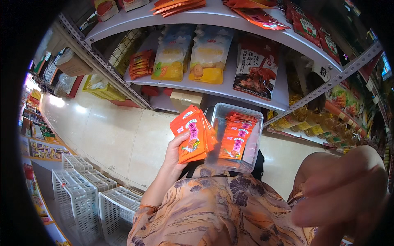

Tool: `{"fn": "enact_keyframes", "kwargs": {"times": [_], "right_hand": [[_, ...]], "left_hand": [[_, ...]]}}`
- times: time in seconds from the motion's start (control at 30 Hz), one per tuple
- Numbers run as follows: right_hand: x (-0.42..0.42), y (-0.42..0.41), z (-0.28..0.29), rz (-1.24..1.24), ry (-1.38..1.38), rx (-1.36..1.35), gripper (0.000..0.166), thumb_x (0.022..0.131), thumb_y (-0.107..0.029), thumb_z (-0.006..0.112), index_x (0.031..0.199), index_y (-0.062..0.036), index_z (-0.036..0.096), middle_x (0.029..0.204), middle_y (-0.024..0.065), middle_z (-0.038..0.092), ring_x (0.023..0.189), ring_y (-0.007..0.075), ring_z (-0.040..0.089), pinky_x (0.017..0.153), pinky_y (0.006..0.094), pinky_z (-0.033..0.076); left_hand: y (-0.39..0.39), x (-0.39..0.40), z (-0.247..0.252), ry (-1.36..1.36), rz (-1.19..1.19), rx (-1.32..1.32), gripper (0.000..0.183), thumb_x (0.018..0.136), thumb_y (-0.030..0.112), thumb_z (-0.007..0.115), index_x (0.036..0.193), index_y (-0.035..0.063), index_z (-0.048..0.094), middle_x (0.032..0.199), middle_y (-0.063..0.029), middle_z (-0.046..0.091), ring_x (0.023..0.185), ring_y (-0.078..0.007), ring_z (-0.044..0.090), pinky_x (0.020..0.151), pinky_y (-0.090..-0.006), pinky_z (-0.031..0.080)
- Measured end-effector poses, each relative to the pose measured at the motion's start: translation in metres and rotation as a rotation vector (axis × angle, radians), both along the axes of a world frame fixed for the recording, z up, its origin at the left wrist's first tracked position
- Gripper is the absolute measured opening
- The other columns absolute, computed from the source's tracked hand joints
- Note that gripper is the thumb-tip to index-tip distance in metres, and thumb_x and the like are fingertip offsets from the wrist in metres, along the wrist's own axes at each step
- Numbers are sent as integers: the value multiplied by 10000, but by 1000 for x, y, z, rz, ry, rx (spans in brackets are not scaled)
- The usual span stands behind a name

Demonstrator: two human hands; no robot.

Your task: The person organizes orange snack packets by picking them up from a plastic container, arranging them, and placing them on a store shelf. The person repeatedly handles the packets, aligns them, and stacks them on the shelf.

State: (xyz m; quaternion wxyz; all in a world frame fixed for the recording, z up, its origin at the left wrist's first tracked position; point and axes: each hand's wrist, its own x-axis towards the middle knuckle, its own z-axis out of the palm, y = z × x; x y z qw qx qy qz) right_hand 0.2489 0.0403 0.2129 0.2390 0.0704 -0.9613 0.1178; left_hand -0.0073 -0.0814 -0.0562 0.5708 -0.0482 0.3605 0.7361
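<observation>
My left hand (178, 146) grips a fanned stack of orange seasoning sachets (194, 136) with its thumb on top. To the right of that stack, a clear plastic container (258, 141) holds a row of overlapping orange sachets (232, 144); it stands close in front of my body, and what supports it is hidden. My right hand (341, 187) is raised near the camera at the lower right, large and blurred. No item shows in it, though part of the hand is cut off by the dark rim.
A metal shelf (141, 81) ahead bears small orange packets (141, 64), spouted pouches (172, 66) and a dark sauce packet (255, 70). A cardboard box (186, 100) sits below. Oil bottles (295, 120) line the right; white plastic crates (77, 196) stand lower left, a yellow basket (106, 90) upper left.
</observation>
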Motion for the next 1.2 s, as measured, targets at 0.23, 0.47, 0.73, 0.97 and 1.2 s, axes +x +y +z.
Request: {"fn": "enact_keyframes", "kwargs": {"times": [0.23,0.47,0.73,0.97,1.2], "right_hand": [[-25,10,-11,217,128,-33,203,697,-6,655,899,-29,652,858,143,630,748,259,619,653,326,490],[-71,53,-109,-25,60,-521,222,749,58,582,955,1,641,860,142,635,763,261,629,678,330,503],[-105,50,-248,-176,-215,-560,324,810,-38,602,1120,-38,509,1218,122,519,998,268,602,797,339,518],[-109,52,-263,-258,-411,-767,446,757,-80,681,1152,-65,473,1070,107,572,791,187,592,690,308,513],[-109,47,-254,-177,-621,-690,465,728,-149,727,1104,-45,474,1010,142,585,914,312,597,765,397,474]], "left_hand": [[-10,2,-10,-107,68,81,426,890,226,542,1239,-9,474,1177,-161,595,1063,-289,599,933,-451,481],[-9,-12,-16,-114,81,132,474,895,272,539,1281,14,441,1228,-157,564,1086,-328,582,920,-523,469],[-1,1,-6,-110,61,69,393,883,202,575,1207,3,477,1170,-151,591,1043,-267,609,909,-430,501],[2,4,3,-100,37,91,364,885,184,568,1192,3,493,1144,-147,607,1021,-258,620,910,-410,504],[0,0,-10,-92,52,64,356,891,179,558,1191,-1,496,1144,-150,609,1016,-254,623,906,-396,507]]}}
